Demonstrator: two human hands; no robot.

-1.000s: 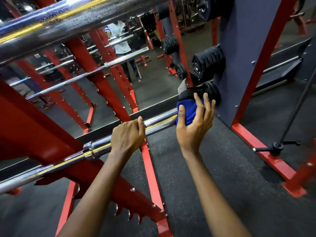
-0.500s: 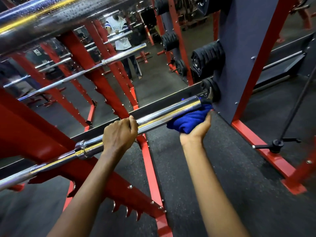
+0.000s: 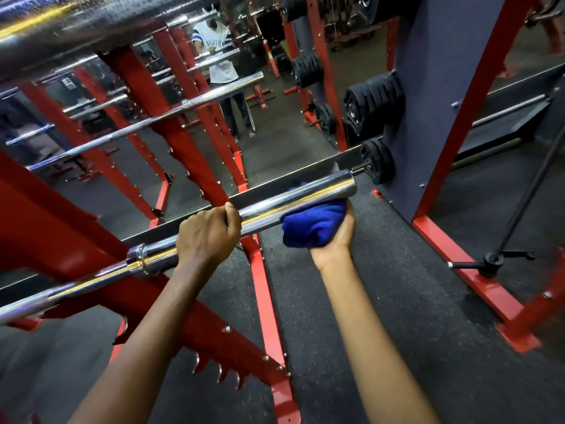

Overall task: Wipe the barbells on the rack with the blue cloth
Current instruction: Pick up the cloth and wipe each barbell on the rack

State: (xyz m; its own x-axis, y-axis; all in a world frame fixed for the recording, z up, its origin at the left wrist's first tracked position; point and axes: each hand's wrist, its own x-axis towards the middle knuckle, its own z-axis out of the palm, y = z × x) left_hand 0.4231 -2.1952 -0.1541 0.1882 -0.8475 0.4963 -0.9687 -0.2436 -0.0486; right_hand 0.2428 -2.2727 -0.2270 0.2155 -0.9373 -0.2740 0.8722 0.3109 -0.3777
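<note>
left hand [image 3: 208, 237] fingers clamped over barbell sleeve [image 3: 293, 198], steadying it. At its 3 o'clock, right hand [image 3: 333, 240] cups blue cloth [image 3: 315, 223] under sleeve end, fingers hidden, likely curled. Should wrap cloth fully, keep firm pressure.

Right hand [image 3: 334, 240] fingers: hidden under the blue cloth [image 3: 312, 224].
Blue cloth: far part behind the barbell [image 3: 293, 201].
Barbell: left end cut off by the frame edge.
Upper barbell [image 3: 91, 22]: blurred, cropped at top and left.

Dark speckled rubber floor [image 3: 382, 316] underfoot. A wall mirror [image 3: 275, 148] ahead reflects the gym. To the right, black weight plates [image 3: 374, 102] hang beside a dark grey panel [image 3: 434, 87] framed in red steel [image 3: 480, 87].
</note>
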